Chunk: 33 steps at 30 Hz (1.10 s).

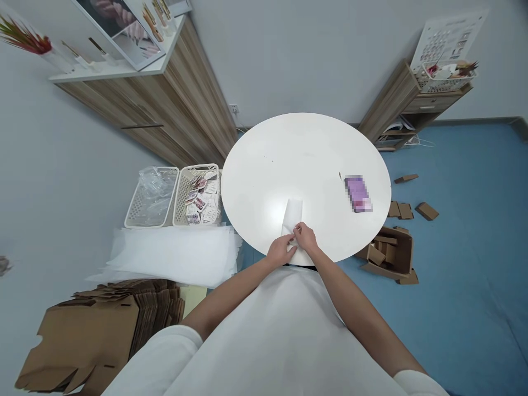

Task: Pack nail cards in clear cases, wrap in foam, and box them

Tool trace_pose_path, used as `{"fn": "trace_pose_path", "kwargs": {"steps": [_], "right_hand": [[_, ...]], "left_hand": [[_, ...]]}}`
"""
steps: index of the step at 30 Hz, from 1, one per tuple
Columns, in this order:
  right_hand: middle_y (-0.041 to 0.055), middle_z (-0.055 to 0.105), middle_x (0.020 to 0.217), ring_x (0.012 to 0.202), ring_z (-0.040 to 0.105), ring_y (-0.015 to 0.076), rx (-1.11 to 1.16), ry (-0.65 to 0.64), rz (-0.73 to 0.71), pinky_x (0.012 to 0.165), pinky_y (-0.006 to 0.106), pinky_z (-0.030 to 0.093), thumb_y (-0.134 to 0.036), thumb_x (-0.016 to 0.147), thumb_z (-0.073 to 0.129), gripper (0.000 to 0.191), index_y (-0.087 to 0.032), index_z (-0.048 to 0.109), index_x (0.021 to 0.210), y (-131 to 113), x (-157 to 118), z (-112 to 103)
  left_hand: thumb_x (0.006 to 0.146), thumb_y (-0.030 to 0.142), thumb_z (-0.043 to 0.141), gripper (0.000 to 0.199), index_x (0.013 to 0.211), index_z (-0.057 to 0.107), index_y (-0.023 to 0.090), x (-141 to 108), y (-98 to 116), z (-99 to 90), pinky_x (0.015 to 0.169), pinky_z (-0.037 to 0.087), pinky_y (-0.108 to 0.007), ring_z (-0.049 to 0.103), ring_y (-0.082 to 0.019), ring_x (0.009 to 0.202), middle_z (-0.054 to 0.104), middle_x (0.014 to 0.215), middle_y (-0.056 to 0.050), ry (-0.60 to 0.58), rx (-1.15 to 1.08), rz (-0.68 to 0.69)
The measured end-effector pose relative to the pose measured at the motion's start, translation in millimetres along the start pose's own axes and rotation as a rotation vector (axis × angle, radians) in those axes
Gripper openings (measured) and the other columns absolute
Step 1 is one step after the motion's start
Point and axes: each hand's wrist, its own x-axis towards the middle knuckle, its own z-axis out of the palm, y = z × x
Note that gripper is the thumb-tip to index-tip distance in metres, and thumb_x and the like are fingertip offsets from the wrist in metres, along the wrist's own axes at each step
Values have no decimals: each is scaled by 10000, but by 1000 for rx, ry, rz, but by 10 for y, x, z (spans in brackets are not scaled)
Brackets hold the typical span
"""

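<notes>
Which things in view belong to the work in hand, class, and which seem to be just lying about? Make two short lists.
In the work:
- left hand and right hand, both at the sheet
- table, under the sheet
- white stack, probably similar sheets

Apparently just about:
- purple item, blurred
- picture
- wall chart

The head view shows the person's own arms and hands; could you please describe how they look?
The left hand and right hand wear no gloves. The plain white fabric left sleeve and matching right sleeve are short, leaving both forearms uncovered. No watch or bracelet shows; any rings are too small to tell.
</notes>
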Motion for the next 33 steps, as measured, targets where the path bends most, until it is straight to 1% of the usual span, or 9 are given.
{"fn": "trace_pose_path", "kwargs": {"steps": [4,6,11,14,16,20,25,29,33], "right_hand": [[-11,542,677,625,502,136,-6,8,-37,565,243,364,-262,770,410,92,-226,480,817,33,5,25],[-15,533,674,627,502,136,-1,5,-44,573,245,371,-260,773,405,95,-228,478,826,36,6,23],[-9,532,712,648,510,145,20,-45,-109,607,272,409,-255,785,365,223,-219,459,984,64,-54,-42],[63,537,947,801,527,169,-23,-25,-280,695,311,430,-250,771,392,401,-189,366,1166,130,-153,-134],[112,451,1162,999,470,216,-134,-14,-422,795,350,409,-276,725,493,508,-196,351,1206,176,-202,-188],[95,323,1333,1133,369,289,-338,-118,-528,869,424,363,-272,618,642,656,-247,369,1214,212,-172,-204],[134,379,1266,1100,409,251,-294,-178,-543,880,383,368,-211,645,590,623,-173,366,1225,178,-107,-186],[92,484,1117,959,491,210,-194,-283,-463,802,325,405,-248,632,594,542,-185,441,1147,124,-158,-290],[38,553,917,772,515,174,-92,-328,-313,673,286,407,-262,693,513,202,-195,539,881,49,-127,-393]], "left_hand": [[831,214,359,263,1047,506,183,46,-130,-170,782,455,-298,556,-146,845,577,986,-60,222,-84,-72],[831,195,354,273,1054,510,182,127,-191,-211,819,444,-320,532,-160,928,549,1027,-72,261,-49,-54],[775,230,495,338,1113,499,216,271,-243,-180,933,361,-416,396,-224,1146,444,1221,-83,50,146,166],[776,267,506,342,1116,501,230,276,-240,-172,972,307,-436,313,-244,1218,379,1301,-79,-8,250,212],[783,274,494,353,1133,488,235,271,-235,-184,993,280,-427,288,-240,1239,370,1314,-76,-22,275,236],[760,242,498,403,1161,453,245,298,-200,-219,995,278,-417,305,-231,1233,405,1297,-62,-53,250,217],[674,276,570,581,1219,380,203,322,-150,-304,943,331,-404,412,-258,1137,478,1209,-84,-93,123,107],[604,370,641,665,1195,388,203,248,-187,-350,900,371,-368,464,-260,1072,500,1164,-79,-178,46,127],[678,247,553,425,1086,448,190,249,-226,-302,825,415,-330,519,-210,961,544,1058,-67,-107,-9,124]]}}
